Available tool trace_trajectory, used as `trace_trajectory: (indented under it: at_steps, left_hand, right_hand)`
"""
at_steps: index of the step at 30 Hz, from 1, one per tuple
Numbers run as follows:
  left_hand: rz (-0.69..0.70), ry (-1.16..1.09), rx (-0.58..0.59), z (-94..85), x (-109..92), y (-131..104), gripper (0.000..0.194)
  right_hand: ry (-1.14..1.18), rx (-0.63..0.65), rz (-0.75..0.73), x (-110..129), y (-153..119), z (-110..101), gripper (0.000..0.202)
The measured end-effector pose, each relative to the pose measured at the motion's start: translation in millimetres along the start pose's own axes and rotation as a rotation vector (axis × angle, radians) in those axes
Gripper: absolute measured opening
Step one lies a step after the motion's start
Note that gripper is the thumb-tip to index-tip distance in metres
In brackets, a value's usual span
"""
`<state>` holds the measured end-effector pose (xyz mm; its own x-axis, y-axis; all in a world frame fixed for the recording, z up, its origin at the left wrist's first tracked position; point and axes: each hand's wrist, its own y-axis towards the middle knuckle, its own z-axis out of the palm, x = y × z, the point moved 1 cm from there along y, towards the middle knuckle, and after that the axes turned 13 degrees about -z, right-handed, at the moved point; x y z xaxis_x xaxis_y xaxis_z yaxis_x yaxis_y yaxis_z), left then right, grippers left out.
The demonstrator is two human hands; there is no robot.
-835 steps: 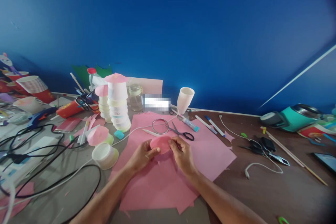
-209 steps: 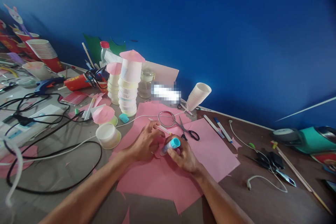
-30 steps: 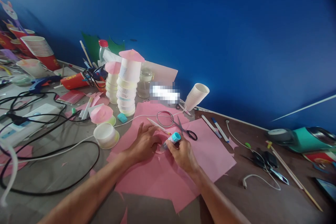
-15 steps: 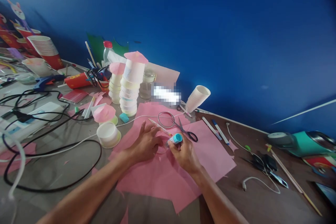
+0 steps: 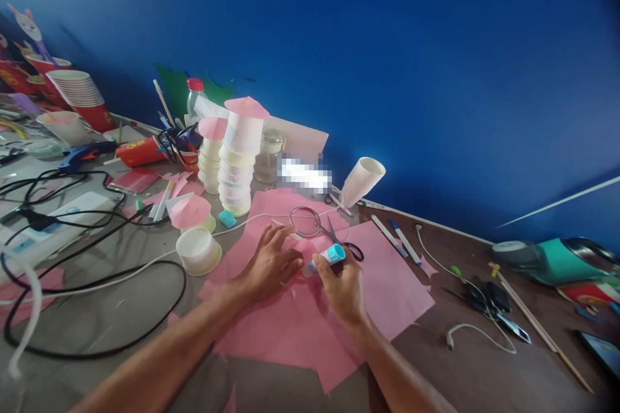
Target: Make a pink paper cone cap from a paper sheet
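My right hand (image 5: 347,287) grips a glue stick (image 5: 333,255) with a light blue end, tilted with that end up and to the right. Its lower end points at a small pink paper piece near my left fingertips; whether the two touch I cannot tell. Fingers stretched out, my left hand (image 5: 271,264) rests on the pink paper sheets (image 5: 285,339) and holds nothing I can see. Just beyond the hands lie scissors (image 5: 354,250) with dark handles and a thin ring (image 5: 305,221).
Stacked white paper cups with pink tops (image 5: 239,148) stand beyond my left hand. A white cup (image 5: 196,250) and black cables (image 5: 97,356) are at the left. Leaning cups (image 5: 363,181), markers (image 5: 405,242) and a teal device (image 5: 571,261) lie toward the blue wall (image 5: 436,77).
The glue stick has tilted further to the right in my right hand, its blue end moving right and slightly up. My left hand stays nearly in place. The view has shifted slightly.
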<state>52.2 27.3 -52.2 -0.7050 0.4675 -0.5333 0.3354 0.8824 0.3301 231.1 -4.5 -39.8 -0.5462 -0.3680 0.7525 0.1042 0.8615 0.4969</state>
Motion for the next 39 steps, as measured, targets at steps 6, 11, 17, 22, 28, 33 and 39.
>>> trace_trajectory:
  at_steps: [6, 11, 17, 22, 28, 33, 39]
  left_hand:
    - [-0.027, 0.077, 0.105, 7.0, 4, -2, 0.032]
    - [-0.015, 0.092, 0.133, 5.6, 4, -1, 0.032]
    - [-0.002, 0.122, 0.193, 5.0, 7, 2, 0.04]
    - [0.012, 0.111, 0.223, 3.5, 7, 3, 0.038]
    - [-0.006, 0.112, 0.221, 5.1, 5, 3, 0.033]
    - [0.028, 0.041, 0.187, 0.2, 3, 3, 0.028]
    - [0.04, -0.093, 0.082, -7.6, 4, 4, 0.033]
  right_hand:
    - [-0.061, 0.081, -0.074, -2, -3, 5, 0.024]
    - [-0.078, 0.14, -0.109, -6, -5, 8, 0.02]
    - [-0.039, 0.211, -0.16, -6, 0, 3, 0.018]
    - [-0.027, 0.224, -0.189, -6, 3, 1, 0.016]
    - [-0.089, 0.209, -0.29, -10, 0, 1, 0.009]
    - [-0.08, 0.144, -0.224, -12, 3, 0, 0.016]
    - [0.072, -0.002, 0.157, -13, 12, -4, 0.035]
